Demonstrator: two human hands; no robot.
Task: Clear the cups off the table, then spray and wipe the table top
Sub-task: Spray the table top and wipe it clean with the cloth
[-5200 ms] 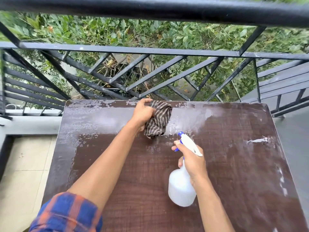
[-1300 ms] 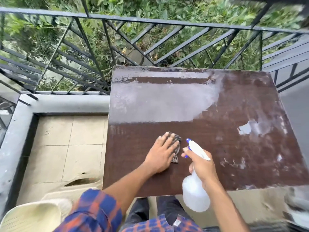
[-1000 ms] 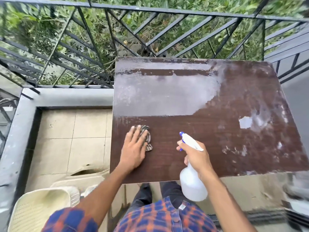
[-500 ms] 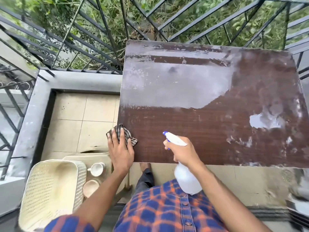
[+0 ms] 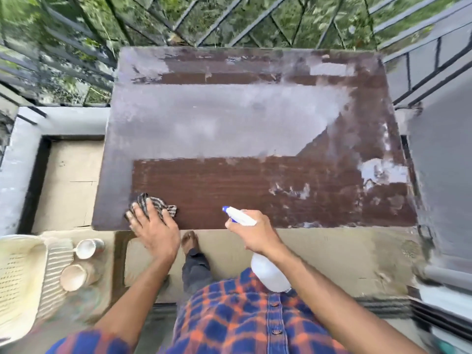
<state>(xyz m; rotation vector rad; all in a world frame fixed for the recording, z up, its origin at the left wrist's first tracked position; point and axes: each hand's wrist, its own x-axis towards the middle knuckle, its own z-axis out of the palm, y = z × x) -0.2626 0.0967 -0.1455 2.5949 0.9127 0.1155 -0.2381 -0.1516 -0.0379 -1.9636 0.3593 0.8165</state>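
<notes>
**One head-worn camera, looking steeply down over the table**

The only view comes from a wide-angle camera on the person's head. It stands over the near edge of the table (image 5: pixel 229 185) and faces forward and sharply down. The table top fills the middle of the frame, close below. The railing (image 5: pixel 258 16) bends across the far side, and tiled floor (image 5: pixel 69 180) shows at left. The left hand (image 5: pixel 155 228) and right hand (image 5: pixel 258 236) reach in from the near side, above the person's checked shirt (image 5: pixel 229 315). The picture is blurred towards its edges.
</notes>
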